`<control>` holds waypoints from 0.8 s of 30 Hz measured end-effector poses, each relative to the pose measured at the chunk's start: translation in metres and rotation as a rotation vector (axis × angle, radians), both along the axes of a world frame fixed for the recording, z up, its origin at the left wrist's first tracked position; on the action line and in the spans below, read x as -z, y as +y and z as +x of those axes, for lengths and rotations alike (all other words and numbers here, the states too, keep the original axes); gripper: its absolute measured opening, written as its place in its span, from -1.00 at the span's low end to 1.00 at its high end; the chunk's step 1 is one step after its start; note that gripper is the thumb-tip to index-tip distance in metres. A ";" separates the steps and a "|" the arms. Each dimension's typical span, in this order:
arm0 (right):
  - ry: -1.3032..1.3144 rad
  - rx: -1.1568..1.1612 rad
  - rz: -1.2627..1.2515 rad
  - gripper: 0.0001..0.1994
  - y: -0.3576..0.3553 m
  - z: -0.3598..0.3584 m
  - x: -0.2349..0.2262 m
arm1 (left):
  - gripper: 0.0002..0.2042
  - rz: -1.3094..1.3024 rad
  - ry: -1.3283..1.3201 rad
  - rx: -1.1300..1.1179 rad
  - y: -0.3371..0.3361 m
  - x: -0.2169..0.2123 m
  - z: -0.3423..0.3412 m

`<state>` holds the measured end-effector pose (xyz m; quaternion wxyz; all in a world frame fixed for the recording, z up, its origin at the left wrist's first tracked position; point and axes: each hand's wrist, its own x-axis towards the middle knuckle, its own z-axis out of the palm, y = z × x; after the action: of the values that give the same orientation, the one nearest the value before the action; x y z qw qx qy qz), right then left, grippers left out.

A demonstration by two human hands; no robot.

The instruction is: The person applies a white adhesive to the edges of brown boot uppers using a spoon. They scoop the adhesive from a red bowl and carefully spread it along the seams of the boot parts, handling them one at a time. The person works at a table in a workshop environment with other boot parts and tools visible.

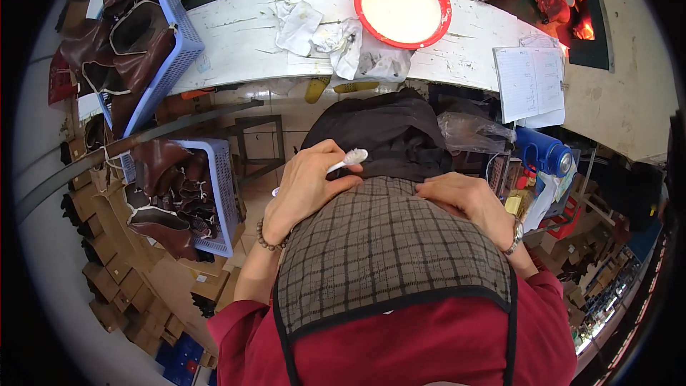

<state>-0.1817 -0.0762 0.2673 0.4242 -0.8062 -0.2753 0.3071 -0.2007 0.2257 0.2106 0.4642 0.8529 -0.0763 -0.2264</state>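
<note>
Left hand (304,186) grips a white brush (343,163) — right hand (464,204) presses the checked apron (389,250); red bowl (402,6) at 12 o'clock.

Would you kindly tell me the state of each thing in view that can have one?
Left hand: closed around a white brush, bristle end up.
Right hand: resting flat on the checked apron, holding nothing that shows.
Red basin: upright, filled with white liquid.
Rags: crumpled, stained.
Notebook: lying open.
Blue baskets: filled with brown leather pieces.
</note>
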 end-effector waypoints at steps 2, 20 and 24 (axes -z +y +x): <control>-0.007 -0.049 -0.107 -0.71 0.007 0.005 -0.016 | -0.84 0.039 -0.031 -0.019 -0.002 0.004 0.004; 0.032 -0.026 0.029 -0.81 0.041 0.003 0.058 | -0.78 -0.032 -0.193 -0.282 -0.023 0.040 0.019; 0.132 0.042 -0.017 -0.82 0.039 0.015 0.051 | -0.81 -0.105 -0.193 -0.262 -0.021 0.030 0.019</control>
<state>-0.1662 -0.0373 0.2158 0.4411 -0.7932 -0.2270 0.3531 -0.1819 0.2043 0.1807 0.5241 0.8480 -0.0203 -0.0767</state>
